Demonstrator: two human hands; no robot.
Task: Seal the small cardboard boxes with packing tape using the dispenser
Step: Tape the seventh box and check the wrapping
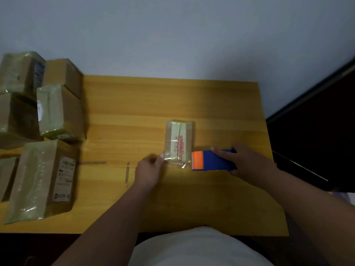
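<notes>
Right hand (247, 162) is gripping the blue-orange dispenser (211, 160) against the small box (179, 143) mid-worktop (124, 112), left hand (148, 170) is pinching the box's near-left corner.

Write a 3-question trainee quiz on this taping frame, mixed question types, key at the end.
1. True or false: the right hand holds the blue-and-orange tape dispenser.
2. Which hand touches the small box at its near left corner? A) left B) right
3. Fill in: the other taped boxes sit along the table's ____ edge.

Key: 1 true; 2 A, the left hand; 3 left.
</notes>
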